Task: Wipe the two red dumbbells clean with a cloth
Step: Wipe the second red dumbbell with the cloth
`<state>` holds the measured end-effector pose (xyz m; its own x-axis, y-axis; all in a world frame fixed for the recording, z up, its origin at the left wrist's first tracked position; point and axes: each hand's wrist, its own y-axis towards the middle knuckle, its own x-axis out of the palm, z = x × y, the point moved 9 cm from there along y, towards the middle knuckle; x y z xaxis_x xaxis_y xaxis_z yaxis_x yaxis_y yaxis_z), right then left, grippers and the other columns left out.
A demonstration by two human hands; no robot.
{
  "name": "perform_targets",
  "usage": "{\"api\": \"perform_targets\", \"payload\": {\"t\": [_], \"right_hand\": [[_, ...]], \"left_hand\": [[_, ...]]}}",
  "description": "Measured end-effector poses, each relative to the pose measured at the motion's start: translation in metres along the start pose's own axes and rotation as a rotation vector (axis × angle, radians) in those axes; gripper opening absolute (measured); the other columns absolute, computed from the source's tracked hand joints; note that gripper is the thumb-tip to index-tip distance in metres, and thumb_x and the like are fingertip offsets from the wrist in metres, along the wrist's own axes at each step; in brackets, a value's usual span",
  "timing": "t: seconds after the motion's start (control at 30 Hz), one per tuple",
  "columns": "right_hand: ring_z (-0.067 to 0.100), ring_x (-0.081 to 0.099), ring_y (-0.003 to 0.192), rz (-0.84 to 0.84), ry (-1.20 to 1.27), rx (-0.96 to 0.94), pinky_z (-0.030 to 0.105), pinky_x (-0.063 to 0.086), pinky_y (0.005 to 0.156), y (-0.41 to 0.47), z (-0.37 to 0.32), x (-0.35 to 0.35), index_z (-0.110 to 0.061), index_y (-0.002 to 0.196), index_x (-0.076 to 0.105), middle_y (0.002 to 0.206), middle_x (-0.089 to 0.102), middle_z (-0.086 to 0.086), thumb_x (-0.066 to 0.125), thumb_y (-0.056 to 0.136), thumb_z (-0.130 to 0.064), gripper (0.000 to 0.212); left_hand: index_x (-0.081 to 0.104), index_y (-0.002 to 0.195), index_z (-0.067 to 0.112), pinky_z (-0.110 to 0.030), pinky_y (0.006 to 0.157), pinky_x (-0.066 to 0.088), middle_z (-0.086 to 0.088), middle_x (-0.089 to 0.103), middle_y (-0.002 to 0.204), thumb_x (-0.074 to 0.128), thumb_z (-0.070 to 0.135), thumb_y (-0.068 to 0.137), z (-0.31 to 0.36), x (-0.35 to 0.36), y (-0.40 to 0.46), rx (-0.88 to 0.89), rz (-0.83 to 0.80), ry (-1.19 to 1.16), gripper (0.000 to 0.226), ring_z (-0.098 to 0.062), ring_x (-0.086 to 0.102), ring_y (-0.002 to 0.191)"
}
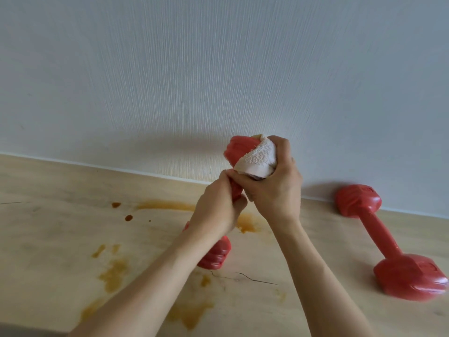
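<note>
White terry cloth is bunched in the right hand and pressed on the upper head of dumbbell 1. Left hand is clenched round its handle, holding it tilted, lower head just above the floor. Dumbbell 2 lies flat at the floor's right edge, far head by the wall, untouched. Judging: 1 mid-wipe, 1 left. Brown stains on the floor.
</note>
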<state>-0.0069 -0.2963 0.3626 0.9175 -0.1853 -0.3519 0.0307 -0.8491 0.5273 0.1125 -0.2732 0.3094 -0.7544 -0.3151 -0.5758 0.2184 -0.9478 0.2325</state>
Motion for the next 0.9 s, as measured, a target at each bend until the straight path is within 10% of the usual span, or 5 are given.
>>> {"api": "perform_targets", "payload": {"t": [0.13, 0.27, 0.53, 0.7, 0.9], "right_hand": [[0.01, 0.066, 0.083, -0.128, 0.292, 0.065, 0.033, 0.056, 0.062, 0.001, 0.015, 0.006, -0.032, 0.115, 0.046, 0.095, 0.064, -0.013, 0.092, 0.053, -0.025, 0.078], [0.028, 0.063, 0.088, -0.269, 0.614, 0.139, 0.026, 0.053, 0.06, -0.003, 0.033, 0.018, -0.017, 0.121, 0.045, 0.11, 0.059, 0.014, 0.089, 0.05, -0.008, 0.084], [0.012, 0.058, 0.113, -0.123, 0.242, 0.055, 0.039, 0.051, 0.093, -0.006, 0.003, 0.021, -0.036, 0.127, 0.033, 0.125, 0.057, -0.005, 0.085, 0.054, -0.047, 0.09], [0.017, 0.056, 0.118, -0.283, 0.605, 0.059, 0.037, 0.05, 0.095, -0.003, 0.022, 0.016, -0.014, 0.131, 0.036, 0.132, 0.054, 0.005, 0.089, 0.055, -0.017, 0.092], [0.014, 0.066, 0.087, -0.378, 0.905, 0.267, 0.027, 0.055, 0.073, -0.01, 0.042, 0.025, 0.004, 0.134, 0.033, 0.103, 0.064, 0.01, 0.094, 0.047, -0.025, 0.11]], "left_hand": [[0.051, 0.092, 0.012, -0.038, 0.059, 0.048, -0.006, 0.061, 0.076, 0.059, 0.006, 0.08, 0.0, 0.0, -0.002, 0.02, -0.084, -0.143, 0.015, -0.02, 0.059, 0.062], [0.049, 0.082, 0.019, -0.024, 0.049, 0.044, 0.002, 0.054, 0.058, 0.06, 0.004, 0.082, 0.006, 0.002, -0.007, 0.059, -0.15, -0.281, 0.019, -0.007, 0.052, 0.045], [0.056, 0.088, 0.009, -0.017, 0.043, 0.038, 0.005, 0.054, 0.056, 0.057, 0.004, 0.081, 0.003, 0.002, -0.003, 0.043, -0.1, -0.259, 0.008, -0.001, 0.05, 0.04], [0.056, 0.091, 0.009, -0.028, 0.05, 0.046, -0.01, 0.061, 0.07, 0.06, 0.001, 0.078, 0.004, 0.011, -0.01, 0.047, -0.182, -0.344, 0.016, -0.011, 0.055, 0.049], [0.053, 0.089, 0.012, -0.025, 0.051, 0.045, -0.002, 0.054, 0.059, 0.06, -0.003, 0.08, 0.012, 0.027, -0.02, -0.023, -0.357, -0.468, 0.019, -0.008, 0.053, 0.047]]}}
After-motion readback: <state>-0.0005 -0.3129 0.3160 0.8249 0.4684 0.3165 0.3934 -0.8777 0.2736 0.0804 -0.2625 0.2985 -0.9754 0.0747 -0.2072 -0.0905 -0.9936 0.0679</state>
